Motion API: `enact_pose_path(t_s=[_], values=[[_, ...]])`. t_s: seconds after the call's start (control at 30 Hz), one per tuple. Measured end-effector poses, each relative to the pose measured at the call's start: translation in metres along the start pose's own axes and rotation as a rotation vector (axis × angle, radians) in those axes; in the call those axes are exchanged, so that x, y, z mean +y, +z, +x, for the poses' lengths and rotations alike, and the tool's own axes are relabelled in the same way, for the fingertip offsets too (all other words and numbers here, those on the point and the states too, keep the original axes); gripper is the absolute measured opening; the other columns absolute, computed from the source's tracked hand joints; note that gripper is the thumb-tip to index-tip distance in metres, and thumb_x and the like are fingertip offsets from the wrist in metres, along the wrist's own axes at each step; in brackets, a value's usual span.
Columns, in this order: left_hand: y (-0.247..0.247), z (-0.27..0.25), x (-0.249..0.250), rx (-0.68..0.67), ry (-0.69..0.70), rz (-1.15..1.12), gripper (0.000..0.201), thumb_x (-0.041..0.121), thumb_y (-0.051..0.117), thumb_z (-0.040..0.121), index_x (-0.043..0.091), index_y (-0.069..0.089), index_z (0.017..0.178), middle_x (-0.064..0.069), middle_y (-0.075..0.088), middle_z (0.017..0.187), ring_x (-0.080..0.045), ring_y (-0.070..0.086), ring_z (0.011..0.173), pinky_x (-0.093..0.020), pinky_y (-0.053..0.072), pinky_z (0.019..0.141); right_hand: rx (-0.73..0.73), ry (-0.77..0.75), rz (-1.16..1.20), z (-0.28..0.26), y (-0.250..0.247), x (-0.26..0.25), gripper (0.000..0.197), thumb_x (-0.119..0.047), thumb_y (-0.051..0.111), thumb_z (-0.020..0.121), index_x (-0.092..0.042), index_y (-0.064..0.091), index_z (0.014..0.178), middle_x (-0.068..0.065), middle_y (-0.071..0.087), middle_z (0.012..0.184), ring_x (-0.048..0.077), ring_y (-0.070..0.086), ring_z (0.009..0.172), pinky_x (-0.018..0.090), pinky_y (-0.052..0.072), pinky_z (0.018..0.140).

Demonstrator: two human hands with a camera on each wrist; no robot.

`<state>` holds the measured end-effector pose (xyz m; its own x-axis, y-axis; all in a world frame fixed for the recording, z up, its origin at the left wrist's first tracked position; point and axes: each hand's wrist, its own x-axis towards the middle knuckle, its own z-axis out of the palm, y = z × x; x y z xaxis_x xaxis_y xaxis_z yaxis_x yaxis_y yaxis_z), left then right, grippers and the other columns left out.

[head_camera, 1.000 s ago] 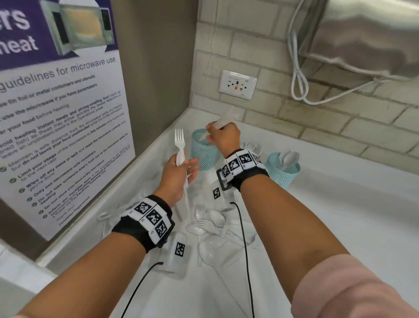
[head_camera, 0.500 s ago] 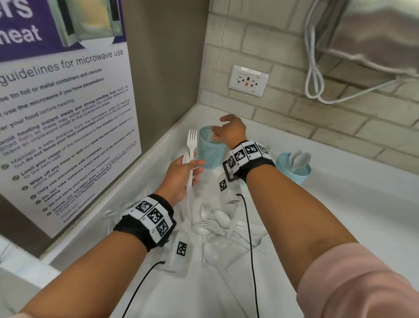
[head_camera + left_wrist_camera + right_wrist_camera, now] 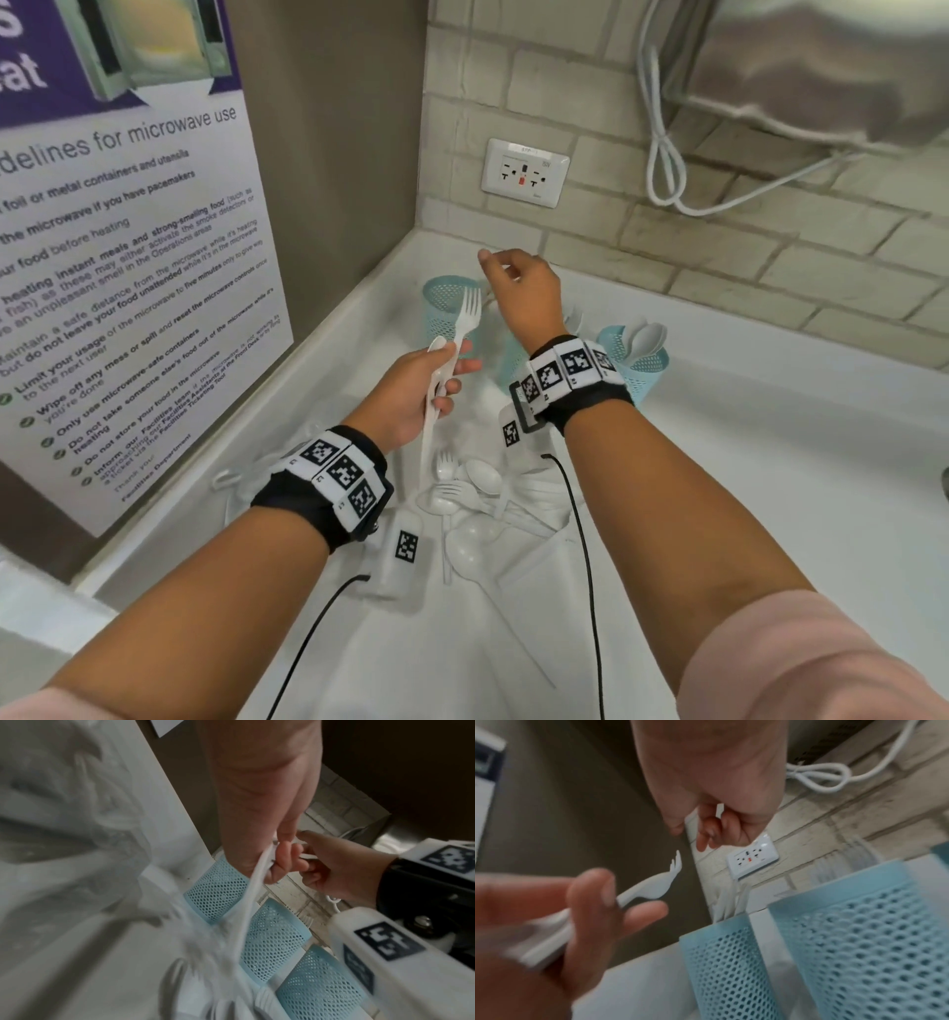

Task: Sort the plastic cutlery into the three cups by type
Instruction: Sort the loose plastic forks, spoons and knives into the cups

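Note:
My left hand (image 3: 452,370) grips a white plastic fork (image 3: 468,311) upright by its handle, beside a second white piece I cannot tell the type of. The fork (image 3: 659,882) shows again in the right wrist view. My right hand (image 3: 513,282) hovers empty over the left mesh cup (image 3: 440,303), fingers loosely curled. The middle cup (image 3: 272,941) is mostly hidden behind my right wrist in the head view. The right cup (image 3: 644,367) holds spoons. A pile of white cutlery (image 3: 477,493) lies on the counter between my forearms.
The cups stand in the counter's back left corner. A poster wall (image 3: 128,257) is on the left and a brick wall with a socket (image 3: 524,172) and a looped white cord (image 3: 662,169) behind. A steel appliance (image 3: 821,67) hangs top right. White counter (image 3: 770,488) stretches right.
My right hand lowered a white piece into the left cup, let it go and rose empty. My left hand carried the fork right, closer to the cups.

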<state>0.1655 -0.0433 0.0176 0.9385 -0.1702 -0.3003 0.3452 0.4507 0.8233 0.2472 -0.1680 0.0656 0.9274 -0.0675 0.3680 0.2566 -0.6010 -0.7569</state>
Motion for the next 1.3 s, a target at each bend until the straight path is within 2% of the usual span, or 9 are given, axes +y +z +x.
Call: enact_pose_path(t_s=[0.13, 0.27, 0.43, 0.63, 0.8, 0.97, 1.07, 1.23, 1.3], values=[[0.012, -0.002, -0.004, -0.092, -0.079, -0.051, 0.027, 0.007, 0.033, 0.094, 0.009, 0.057, 0.105, -0.006, 0.061, 0.088, -0.003, 0.04, 0.041, -0.01, 0.025, 0.035, -0.332, 0.148, 0.164, -0.011, -0.034, 0.006, 0.027, -0.043, 0.056, 0.09, -0.02, 0.067, 0.094, -0.006, 0.055, 0.066, 0.01, 0.044, 0.054, 0.021, 0.032, 0.049], [0.028, 0.002, -0.013, -0.147, -0.12, -0.013, 0.028, 0.004, 0.031, 0.093, 0.009, 0.056, 0.103, -0.007, 0.061, 0.087, -0.003, 0.041, 0.041, -0.01, 0.027, 0.035, -0.556, 0.233, 0.138, -0.022, -0.048, 0.023, 0.012, -0.019, 0.066, 0.087, -0.017, 0.065, 0.098, -0.006, 0.056, 0.057, 0.005, 0.039, 0.041, 0.016, 0.027, 0.039], [0.042, 0.002, -0.021, -0.134, -0.156, -0.003, 0.029, 0.006, 0.033, 0.097, 0.006, 0.047, 0.122, -0.011, 0.064, 0.091, -0.008, 0.057, 0.046, -0.013, 0.043, 0.041, 0.042, 0.283, 0.292, -0.011, -0.077, 0.039, 0.008, -0.011, 0.051, 0.094, -0.013, 0.054, 0.087, 0.005, 0.056, 0.067, 0.005, 0.049, 0.037, 0.017, 0.037, 0.037], [0.045, 0.009, -0.026, -0.067, -0.148, 0.061, 0.021, 0.02, 0.042, 0.099, 0.012, 0.049, 0.117, -0.005, 0.054, 0.077, -0.002, 0.035, 0.036, -0.01, 0.024, 0.033, 0.459, 0.215, 0.33, -0.001, -0.101, 0.04, 0.012, -0.014, 0.034, 0.1, -0.01, 0.045, 0.099, 0.0, 0.05, 0.074, 0.018, 0.058, 0.05, 0.032, 0.055, 0.057], [0.042, 0.012, -0.024, -0.095, -0.187, -0.029, 0.055, 0.064, 0.039, 0.088, 0.014, 0.048, 0.108, -0.004, 0.055, 0.068, -0.004, 0.033, 0.035, -0.011, 0.022, 0.031, 0.197, 0.206, -0.114, -0.004, -0.066, 0.072, 0.03, -0.024, 0.035, 0.1, -0.008, 0.055, 0.115, 0.016, 0.064, 0.096, 0.033, 0.063, 0.089, 0.039, 0.049, 0.083], [0.039, 0.008, -0.021, -0.095, -0.181, -0.03, 0.078, 0.08, 0.019, 0.08, 0.014, 0.043, 0.115, -0.01, 0.06, 0.072, -0.007, 0.035, 0.036, -0.011, 0.023, 0.033, -0.015, 0.123, -0.499, -0.017, -0.047, 0.088, 0.038, -0.03, 0.043, 0.097, -0.015, 0.054, 0.13, 0.024, 0.049, 0.123, 0.035, 0.044, 0.116, 0.035, 0.035, 0.098], [0.043, 0.006, -0.021, -0.086, -0.162, -0.019, 0.087, 0.081, 0.011, 0.079, 0.013, 0.044, 0.121, -0.011, 0.061, 0.071, -0.008, 0.034, 0.036, -0.012, 0.022, 0.035, 0.134, -0.018, -0.196, -0.027, -0.056, 0.061, 0.034, -0.035, 0.057, 0.091, -0.016, 0.063, 0.118, 0.014, 0.048, 0.118, 0.023, 0.048, 0.11, 0.03, 0.036, 0.096], [0.058, 0.007, -0.023, -0.12, -0.119, 0.007, 0.098, 0.082, 0.005, 0.077, 0.013, 0.048, 0.13, -0.008, 0.058, 0.069, -0.007, 0.033, 0.037, -0.013, 0.021, 0.033, -0.533, 0.085, -0.059, -0.047, -0.075, 0.028, 0.029, -0.039, 0.066, 0.085, -0.011, 0.074, 0.089, 0.007, 0.072, 0.093, 0.012, 0.065, 0.088, 0.029, 0.048, 0.085], [0.066, 0.007, -0.025, -0.125, -0.102, 0.003, 0.096, 0.081, 0.006, 0.079, 0.013, 0.047, 0.133, -0.008, 0.055, 0.069, -0.007, 0.033, 0.036, -0.013, 0.021, 0.033, -0.575, 0.085, 0.038, -0.053, -0.08, 0.03, 0.017, -0.026, 0.066, 0.087, -0.011, 0.072, 0.081, -0.008, 0.07, 0.068, -0.002, 0.06, 0.066, 0.014, 0.047, 0.068]])
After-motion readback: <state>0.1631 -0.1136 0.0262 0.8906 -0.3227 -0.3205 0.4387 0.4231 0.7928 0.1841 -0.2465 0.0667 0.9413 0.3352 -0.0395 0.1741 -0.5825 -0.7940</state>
